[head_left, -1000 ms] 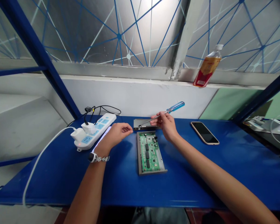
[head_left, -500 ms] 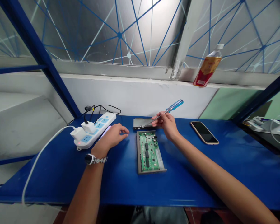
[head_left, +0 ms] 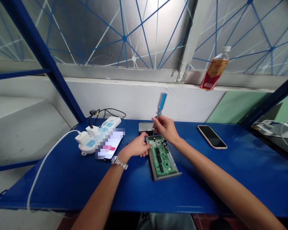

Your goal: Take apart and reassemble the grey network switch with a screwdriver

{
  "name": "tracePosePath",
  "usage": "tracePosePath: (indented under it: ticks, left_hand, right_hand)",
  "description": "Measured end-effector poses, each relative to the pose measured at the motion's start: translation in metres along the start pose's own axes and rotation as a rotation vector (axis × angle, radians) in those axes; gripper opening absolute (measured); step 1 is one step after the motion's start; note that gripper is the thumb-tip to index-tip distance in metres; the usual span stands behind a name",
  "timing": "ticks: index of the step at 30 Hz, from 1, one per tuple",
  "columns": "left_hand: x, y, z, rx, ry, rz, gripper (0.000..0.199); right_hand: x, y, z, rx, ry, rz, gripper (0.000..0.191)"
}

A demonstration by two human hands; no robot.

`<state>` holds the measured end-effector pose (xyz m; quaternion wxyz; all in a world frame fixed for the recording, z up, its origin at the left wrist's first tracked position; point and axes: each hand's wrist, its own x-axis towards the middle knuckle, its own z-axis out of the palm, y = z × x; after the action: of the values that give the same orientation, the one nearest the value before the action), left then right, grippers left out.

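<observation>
A green circuit board (head_left: 162, 156) lies in a grey metal tray (head_left: 151, 164), slightly turned on the blue table. My left hand (head_left: 138, 146) grips the tray's upper left corner between thumb and fingers. In my right hand (head_left: 166, 127) is a screwdriver (head_left: 161, 103) with a clear and blue handle, held nearly upright by its shaft. Its tip points down at the board's far left end; whether it touches is too small to tell. Behind the tray lies a flat metal piece (head_left: 145, 127), partly hidden by my right hand.
A white power strip (head_left: 112, 122) with plugs and cables stands on the left, beside a lit phone (head_left: 112, 145). A dark-screened phone (head_left: 212, 137) lies on the right of the blue table (head_left: 196, 188). A bottle (head_left: 214, 69) leans on the window ledge.
My left hand has moved right from beside the power strip and taken hold of the tray, which has turned a little. The screwdriver has swung upright, its tip now over the board.
</observation>
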<state>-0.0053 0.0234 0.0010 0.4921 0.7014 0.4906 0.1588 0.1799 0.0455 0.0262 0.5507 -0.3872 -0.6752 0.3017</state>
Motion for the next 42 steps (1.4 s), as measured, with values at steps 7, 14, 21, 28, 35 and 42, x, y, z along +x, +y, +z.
tracePosePath:
  ticks: [7, 14, 21, 28, 35, 42]
  left_hand:
    - [0.004, -0.004, 0.004, 0.018, 0.016, 0.025, 0.058]
    - [0.007, -0.007, 0.006, 0.040, 0.037, 0.042, 0.060]
    - [0.007, -0.007, 0.007, 0.046, 0.032, 0.045, 0.058]
    - [0.006, -0.005, 0.004, 0.138, 0.077, 0.078, 0.055]
    - [0.018, -0.004, 0.004, 0.252, 0.425, 0.486, 0.031]
    - [0.029, -0.005, 0.010, 0.037, 0.430, 0.498, 0.024]
  right_hand:
    - [0.000, 0.006, 0.004, -0.078, -0.009, -0.030, 0.037]
    - [0.000, 0.008, 0.003, -0.093, -0.010, -0.044, 0.037]
    - [0.000, 0.011, 0.004, -0.095, -0.013, -0.045, 0.035]
    - [0.004, 0.006, -0.001, -0.099, -0.111, -0.014, 0.036]
    - [0.009, 0.006, -0.005, -0.095, -0.168, 0.018, 0.038]
    - [0.010, -0.008, -0.002, -0.166, -0.092, 0.025, 0.034]
